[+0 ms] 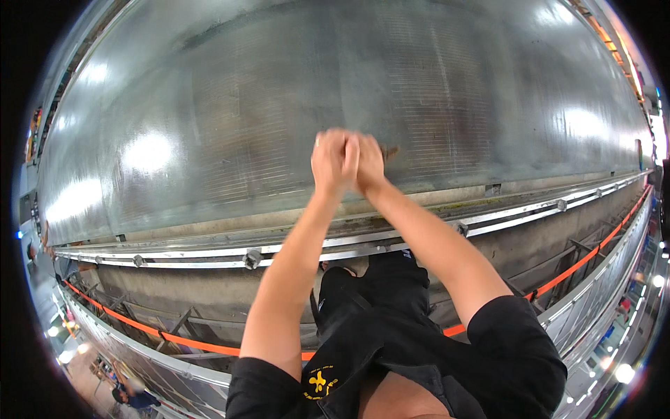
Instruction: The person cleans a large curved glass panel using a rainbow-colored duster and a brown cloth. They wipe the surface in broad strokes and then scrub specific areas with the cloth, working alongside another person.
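My left hand [331, 162] and my right hand [370, 166] are pressed together in front of me, both arms stretched forward. Their fingers are closed, slightly smeared by motion. A short brown piece [391, 151] sticks out to the right of my right hand, perhaps the end of a handle; the rest of it is hidden by the hands. Below them spreads a broad, grey, wet-looking sheet [335, 98], shiny with light reflections and marked with fine parallel lines. What my left fingers close on is hidden.
Two parallel metal rails [202, 257] with dark knobs run along the sheet's near edge, under my forearms. Closer to me is an orange strip [569, 269] beside silver panels [593, 297]. Another person [132, 397] is at the lower left.
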Available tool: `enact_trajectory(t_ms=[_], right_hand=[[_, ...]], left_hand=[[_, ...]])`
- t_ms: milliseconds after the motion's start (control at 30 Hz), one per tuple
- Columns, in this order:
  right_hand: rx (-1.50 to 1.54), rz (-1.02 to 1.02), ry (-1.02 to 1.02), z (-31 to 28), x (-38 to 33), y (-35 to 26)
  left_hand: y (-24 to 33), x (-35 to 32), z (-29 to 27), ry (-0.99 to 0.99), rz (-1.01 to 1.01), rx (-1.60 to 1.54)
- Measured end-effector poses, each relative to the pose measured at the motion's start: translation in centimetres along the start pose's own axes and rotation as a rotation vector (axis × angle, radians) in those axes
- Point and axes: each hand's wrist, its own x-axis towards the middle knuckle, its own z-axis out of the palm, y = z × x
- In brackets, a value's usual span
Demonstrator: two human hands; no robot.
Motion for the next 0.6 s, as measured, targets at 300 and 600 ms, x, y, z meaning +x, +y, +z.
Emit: enact_trajectory(t_ms=[300, 600], right_hand=[[0.084, 0.082, -0.249, 2.3, 14.8, 1.1], [-0.191, 0.044, -0.059, 9.6, 42.1, 9.7]], left_hand=[[-5.3, 12.5, -0.9, 0.071, -0.024, 0.008], [-15.6, 42.7, 1.4, -0.001, -0.026, -0.01]])
